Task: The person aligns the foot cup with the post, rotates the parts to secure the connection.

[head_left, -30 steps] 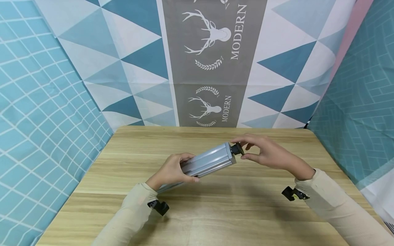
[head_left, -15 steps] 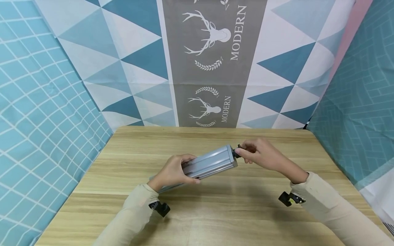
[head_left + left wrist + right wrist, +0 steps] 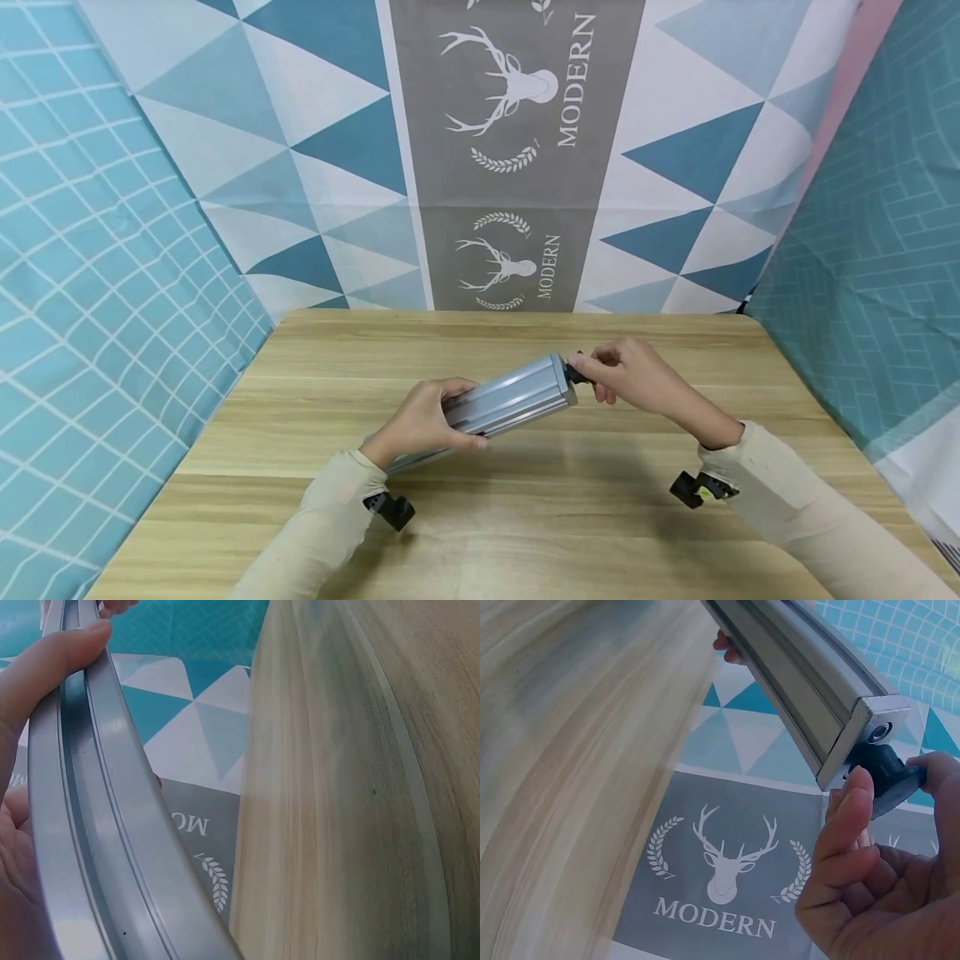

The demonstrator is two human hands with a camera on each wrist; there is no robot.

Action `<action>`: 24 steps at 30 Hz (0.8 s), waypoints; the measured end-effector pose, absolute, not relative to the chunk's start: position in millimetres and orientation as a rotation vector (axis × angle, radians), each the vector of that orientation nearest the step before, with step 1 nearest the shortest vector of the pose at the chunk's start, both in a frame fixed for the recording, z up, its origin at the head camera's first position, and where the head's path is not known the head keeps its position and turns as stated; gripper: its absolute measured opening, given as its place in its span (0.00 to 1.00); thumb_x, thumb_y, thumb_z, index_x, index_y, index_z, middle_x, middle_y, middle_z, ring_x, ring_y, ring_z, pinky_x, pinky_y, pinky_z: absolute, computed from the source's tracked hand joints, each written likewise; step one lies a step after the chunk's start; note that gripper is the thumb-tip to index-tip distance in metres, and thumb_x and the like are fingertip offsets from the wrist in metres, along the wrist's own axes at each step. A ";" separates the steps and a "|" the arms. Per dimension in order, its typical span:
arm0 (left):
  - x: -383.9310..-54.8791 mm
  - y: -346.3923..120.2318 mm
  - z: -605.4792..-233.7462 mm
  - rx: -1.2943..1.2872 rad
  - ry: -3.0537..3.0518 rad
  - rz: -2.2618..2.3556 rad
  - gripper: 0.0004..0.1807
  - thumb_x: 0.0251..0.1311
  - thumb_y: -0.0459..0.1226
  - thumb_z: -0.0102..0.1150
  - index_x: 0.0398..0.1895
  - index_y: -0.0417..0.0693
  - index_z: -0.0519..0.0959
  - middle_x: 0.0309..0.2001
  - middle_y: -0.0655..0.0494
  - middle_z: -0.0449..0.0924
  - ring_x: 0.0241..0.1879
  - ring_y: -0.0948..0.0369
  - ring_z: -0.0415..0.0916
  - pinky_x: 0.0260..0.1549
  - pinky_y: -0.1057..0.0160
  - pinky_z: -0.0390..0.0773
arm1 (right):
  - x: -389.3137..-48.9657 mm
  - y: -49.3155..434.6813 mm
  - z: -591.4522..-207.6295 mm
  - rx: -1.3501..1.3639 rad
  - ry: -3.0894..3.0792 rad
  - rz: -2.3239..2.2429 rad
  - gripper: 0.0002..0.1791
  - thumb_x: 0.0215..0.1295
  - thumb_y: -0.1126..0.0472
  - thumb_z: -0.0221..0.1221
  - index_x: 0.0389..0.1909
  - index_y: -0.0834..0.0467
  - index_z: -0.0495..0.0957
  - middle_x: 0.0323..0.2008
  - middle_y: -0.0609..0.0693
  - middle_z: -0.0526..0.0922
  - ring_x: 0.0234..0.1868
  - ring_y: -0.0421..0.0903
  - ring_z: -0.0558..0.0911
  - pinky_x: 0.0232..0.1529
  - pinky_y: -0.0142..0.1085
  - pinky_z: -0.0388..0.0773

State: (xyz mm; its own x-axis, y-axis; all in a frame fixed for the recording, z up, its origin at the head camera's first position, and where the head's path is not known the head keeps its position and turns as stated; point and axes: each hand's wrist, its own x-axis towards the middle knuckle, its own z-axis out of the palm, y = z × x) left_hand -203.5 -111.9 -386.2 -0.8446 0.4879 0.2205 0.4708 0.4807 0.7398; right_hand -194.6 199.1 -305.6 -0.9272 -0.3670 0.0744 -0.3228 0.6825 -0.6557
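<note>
A silver grooved aluminium profile (image 3: 513,396) is held at a slant above the table, its right end higher. My left hand (image 3: 423,417) grips it around the middle, thumb along the near side and fingers over the far side. At the right end sits a black round foot with a short stem (image 3: 889,776), against the square end plate (image 3: 862,735), beside a round hole. My right hand (image 3: 633,375) pinches this foot between thumb and fingers. In the left wrist view, the thumb lies across the profile's groove (image 3: 82,735). How the stem joins the profile is hidden.
The wooden table (image 3: 525,517) lies beneath both hands. Patterned cloth with deer prints (image 3: 510,167) hangs behind it, with blue cloth (image 3: 112,250) on the left and teal cloth (image 3: 862,250) on the right. Both wrists carry small black cameras (image 3: 390,507).
My right hand has shifted its hold on the black foot, its thumb now across the near side, and the wrist has moved slightly left. The left hand and profile have barely moved.
</note>
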 end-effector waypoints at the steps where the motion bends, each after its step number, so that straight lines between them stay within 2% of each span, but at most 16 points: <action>1: -203.7 -112.0 -386.3 0.870 2.687 1.330 0.36 0.32 0.48 0.81 0.50 0.49 0.80 0.43 0.62 0.83 0.38 0.65 0.78 0.40 0.63 0.76 | -194.8 199.3 -305.8 -0.581 2.819 -1.088 0.27 0.69 0.41 0.51 0.18 0.56 0.76 0.13 0.48 0.76 0.17 0.47 0.73 0.17 0.34 0.59; 7: -204.9 -112.6 -386.3 0.888 2.703 1.292 0.37 0.32 0.49 0.81 0.51 0.49 0.80 0.42 0.61 0.83 0.37 0.66 0.77 0.39 0.64 0.76 | -195.8 201.4 -310.2 -0.574 2.781 -1.092 0.26 0.69 0.40 0.50 0.22 0.56 0.77 0.15 0.48 0.76 0.18 0.46 0.74 0.18 0.35 0.61; 16: -209.9 -111.2 -385.9 0.887 2.767 1.201 0.38 0.32 0.51 0.80 0.52 0.47 0.80 0.43 0.58 0.83 0.38 0.65 0.78 0.38 0.64 0.76 | -201.6 208.2 -322.1 -0.625 2.725 -1.162 0.23 0.73 0.45 0.48 0.34 0.60 0.81 0.24 0.51 0.81 0.27 0.47 0.79 0.29 0.38 0.75; 21: -214.8 -109.7 -390.5 0.886 2.778 1.129 0.40 0.32 0.52 0.80 0.53 0.48 0.79 0.45 0.58 0.83 0.40 0.65 0.78 0.39 0.64 0.77 | -201.8 219.6 -332.3 -0.661 2.830 -1.051 0.26 0.75 0.46 0.43 0.49 0.62 0.79 0.39 0.55 0.84 0.42 0.52 0.82 0.40 0.47 0.78; 24: -218.1 -108.3 -393.8 0.914 2.796 1.080 0.39 0.32 0.52 0.80 0.53 0.48 0.79 0.45 0.58 0.83 0.39 0.65 0.78 0.39 0.64 0.76 | -200.5 227.6 -337.0 -0.665 2.872 -1.017 0.28 0.76 0.47 0.42 0.59 0.66 0.73 0.50 0.62 0.81 0.52 0.59 0.79 0.49 0.54 0.75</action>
